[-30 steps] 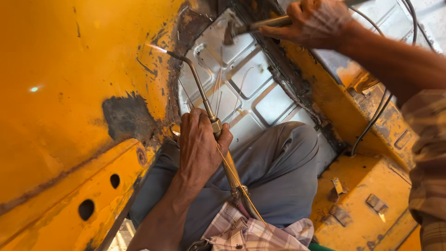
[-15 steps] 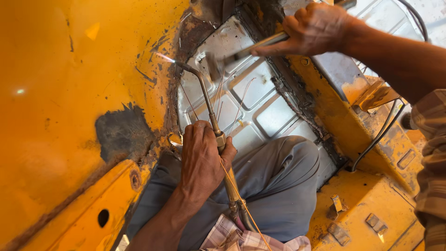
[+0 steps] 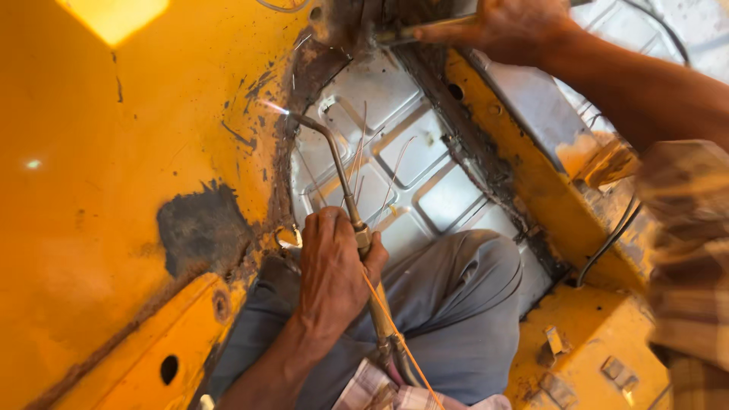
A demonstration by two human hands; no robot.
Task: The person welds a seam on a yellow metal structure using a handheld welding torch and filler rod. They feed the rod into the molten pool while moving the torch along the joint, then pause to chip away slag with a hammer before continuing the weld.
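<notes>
My left hand (image 3: 330, 273) grips the brass handle of a gas torch (image 3: 338, 163). Its bent neck reaches up and left, and a small flame (image 3: 269, 106) burns at the tip against the rusty seam of the yellow body panel (image 3: 114, 190). At the top edge my right hand (image 3: 509, 26) is closed on a thin metal tool (image 3: 402, 34) that points left toward the dark, burnt corner of the seam. A few thin filler wires (image 3: 391, 178) lie over the grey ribbed floor panel (image 3: 440, 190).
My knee in grey trousers (image 3: 463, 304) fills the lower middle. A yellow frame rail (image 3: 531, 175) runs down the right, with a black cable (image 3: 607, 243) beside it. A dark grey patch (image 3: 201, 228) marks the yellow panel, and hoses (image 3: 387, 334) trail from the torch.
My right hand has lifted the tool up toward the top edge. The torch stays at the seam, with its flame slightly lower along it. The view has shifted a little.
</notes>
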